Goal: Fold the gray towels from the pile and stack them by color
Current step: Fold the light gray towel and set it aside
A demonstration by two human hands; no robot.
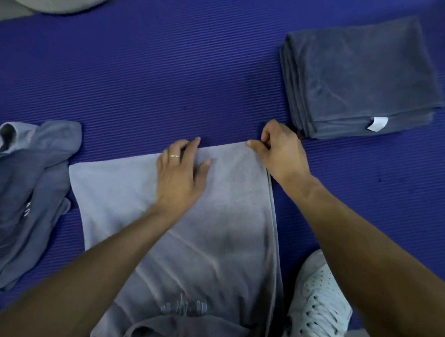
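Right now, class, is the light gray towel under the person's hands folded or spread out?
Folded at least once: the light gray towel shows doubled layers along its right edge, where the right hand pinches the corner; the left hand presses it flat.

arms: bare, no sleeves | left hand: thin ring | foot: white laced sneaker

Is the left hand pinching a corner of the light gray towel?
No, the left hand lies flat on the light gray towel, while the right hand pinches its far corner.
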